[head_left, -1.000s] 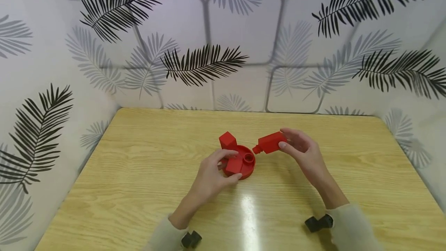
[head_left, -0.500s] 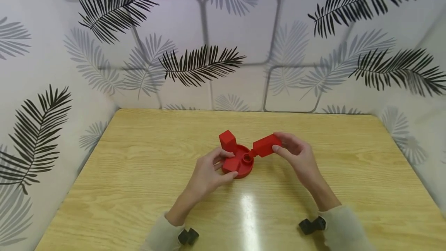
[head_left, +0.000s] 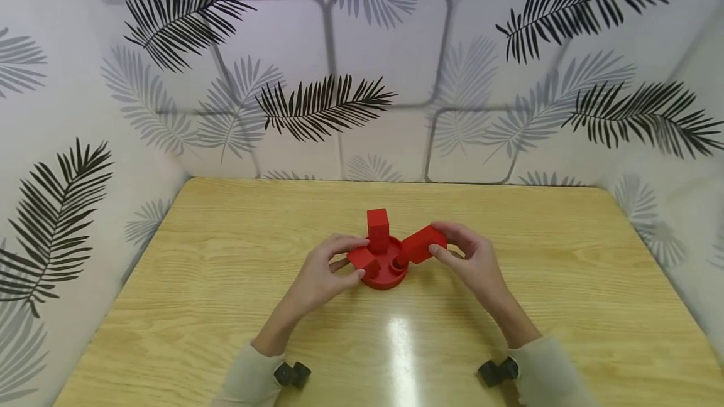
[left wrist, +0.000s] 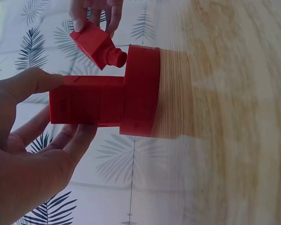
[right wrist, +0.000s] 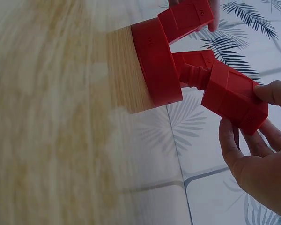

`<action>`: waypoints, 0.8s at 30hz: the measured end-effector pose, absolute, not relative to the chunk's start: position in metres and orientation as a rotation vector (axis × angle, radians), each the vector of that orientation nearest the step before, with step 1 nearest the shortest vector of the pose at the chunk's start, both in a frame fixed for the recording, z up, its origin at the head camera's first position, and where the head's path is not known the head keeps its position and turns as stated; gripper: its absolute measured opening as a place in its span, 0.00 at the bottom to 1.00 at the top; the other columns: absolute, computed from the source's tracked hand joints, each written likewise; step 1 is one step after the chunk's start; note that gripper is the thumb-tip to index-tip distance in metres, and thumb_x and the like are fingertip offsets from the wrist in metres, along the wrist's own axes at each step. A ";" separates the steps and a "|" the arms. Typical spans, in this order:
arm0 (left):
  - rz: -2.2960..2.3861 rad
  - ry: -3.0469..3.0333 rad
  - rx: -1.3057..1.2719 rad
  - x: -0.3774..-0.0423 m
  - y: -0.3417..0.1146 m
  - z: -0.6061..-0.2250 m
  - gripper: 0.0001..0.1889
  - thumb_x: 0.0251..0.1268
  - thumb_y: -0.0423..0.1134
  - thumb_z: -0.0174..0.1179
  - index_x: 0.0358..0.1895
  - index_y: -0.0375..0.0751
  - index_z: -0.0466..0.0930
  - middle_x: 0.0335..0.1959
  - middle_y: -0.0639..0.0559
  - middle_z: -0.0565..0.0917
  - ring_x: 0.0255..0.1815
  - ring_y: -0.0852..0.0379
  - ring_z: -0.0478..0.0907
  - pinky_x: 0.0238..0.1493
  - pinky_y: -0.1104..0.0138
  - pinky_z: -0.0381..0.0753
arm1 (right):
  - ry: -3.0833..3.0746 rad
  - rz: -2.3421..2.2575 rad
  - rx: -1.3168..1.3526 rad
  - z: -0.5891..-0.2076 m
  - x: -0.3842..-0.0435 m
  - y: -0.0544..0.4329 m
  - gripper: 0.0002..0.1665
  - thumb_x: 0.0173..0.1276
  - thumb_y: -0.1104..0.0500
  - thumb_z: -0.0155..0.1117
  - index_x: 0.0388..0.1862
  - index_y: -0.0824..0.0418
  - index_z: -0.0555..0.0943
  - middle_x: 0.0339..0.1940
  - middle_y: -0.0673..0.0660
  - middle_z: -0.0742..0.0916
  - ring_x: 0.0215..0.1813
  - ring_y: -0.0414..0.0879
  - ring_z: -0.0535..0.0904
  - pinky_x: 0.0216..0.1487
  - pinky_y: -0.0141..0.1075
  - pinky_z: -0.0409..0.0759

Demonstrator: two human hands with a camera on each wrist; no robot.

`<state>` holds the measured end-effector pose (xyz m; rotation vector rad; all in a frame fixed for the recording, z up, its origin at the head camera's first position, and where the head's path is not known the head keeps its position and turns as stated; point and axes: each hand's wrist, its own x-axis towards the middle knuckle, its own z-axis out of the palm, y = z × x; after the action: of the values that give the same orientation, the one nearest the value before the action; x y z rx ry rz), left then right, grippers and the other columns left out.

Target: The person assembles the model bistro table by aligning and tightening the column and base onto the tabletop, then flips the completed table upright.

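Note:
A round red tray-like base point(head_left: 386, 282) sits on the table in the head view, with a ring-shaped socket point(head_left: 398, 267) at its right. One red rectangular block point(head_left: 378, 223) stands upright at the back of the base. My left hand point(head_left: 319, 275) grips a second red block point(left wrist: 86, 99) that stands in the base, thumb and fingers on opposite sides. Between thumb and fingers, my right hand point(head_left: 474, 264) holds a third red block point(right wrist: 236, 96), tilted. Its ridged neck point(right wrist: 194, 76) points down to the left, right at the socket.
The wooden table point(head_left: 237, 218) spreads out around the base. Behind it rises a white leaf-patterned backdrop point(head_left: 384, 149). A black device point(head_left: 291, 374) sits at the left cuff and another black device point(head_left: 498, 371) at the right cuff.
My right hand has brought its block left and down, neck to the socket. The base has turned clockwise as seen from above, and my left hand has shifted left with its block.

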<state>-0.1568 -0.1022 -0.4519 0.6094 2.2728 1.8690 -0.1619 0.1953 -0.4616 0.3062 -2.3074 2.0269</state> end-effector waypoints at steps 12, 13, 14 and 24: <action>1.861 2.341 0.553 -0.156 -0.102 -0.450 0.24 0.63 0.28 0.71 0.63 0.30 0.79 0.59 0.42 0.80 0.63 0.45 0.77 0.61 0.60 0.80 | -2.318 1.902 0.444 -0.468 -0.156 0.181 0.24 0.67 0.64 0.74 0.62 0.61 0.82 0.58 0.56 0.85 0.57 0.51 0.80 0.55 0.36 0.85; 1.865 2.343 0.536 -0.156 -0.102 -0.450 0.24 0.63 0.29 0.71 0.63 0.31 0.80 0.59 0.42 0.81 0.63 0.46 0.78 0.61 0.61 0.80 | -2.323 1.888 0.452 -0.467 -0.156 0.180 0.24 0.67 0.64 0.74 0.62 0.61 0.82 0.58 0.56 0.85 0.57 0.51 0.80 0.55 0.36 0.85; 1.872 2.343 0.522 -0.156 -0.102 -0.450 0.24 0.63 0.29 0.71 0.63 0.31 0.80 0.59 0.42 0.81 0.63 0.47 0.78 0.61 0.61 0.81 | -2.330 1.870 0.454 -0.467 -0.156 0.180 0.24 0.67 0.64 0.74 0.62 0.60 0.82 0.58 0.55 0.85 0.58 0.51 0.80 0.55 0.36 0.85; 1.929 2.363 0.476 -0.156 -0.099 -0.454 0.21 0.62 0.29 0.72 0.59 0.33 0.83 0.57 0.44 0.83 0.60 0.47 0.79 0.59 0.61 0.82 | -2.324 1.749 0.521 -0.465 -0.153 0.175 0.23 0.65 0.67 0.75 0.59 0.61 0.84 0.57 0.55 0.87 0.57 0.48 0.81 0.55 0.36 0.85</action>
<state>-0.1556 -0.0985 -0.4536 0.4758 2.3631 1.9293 -0.1527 0.1746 -0.4649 0.5215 -2.3238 1.7492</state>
